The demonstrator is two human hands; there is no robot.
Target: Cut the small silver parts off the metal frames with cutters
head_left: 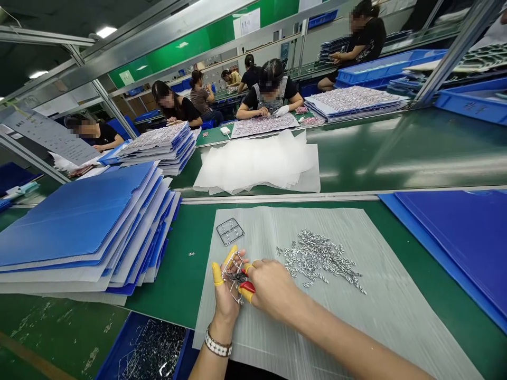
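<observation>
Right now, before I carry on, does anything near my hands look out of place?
Yes: a stray metal piece lies alone on the green belt, off the gray sheet that holds the other loose parts.

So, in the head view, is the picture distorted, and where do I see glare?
Head view: wide-angle bending makes the metal frame beam lean strongly near the edges; pale glare streaks lie across the green bench top; the left hand and right hand look fairly sharp, with no strong blur.

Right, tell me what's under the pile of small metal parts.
A pale ribbed sheet lies under the pile of small metal parts, on the green workbench. The sheet's surface directly beneath them is covered and unseen.
</observation>
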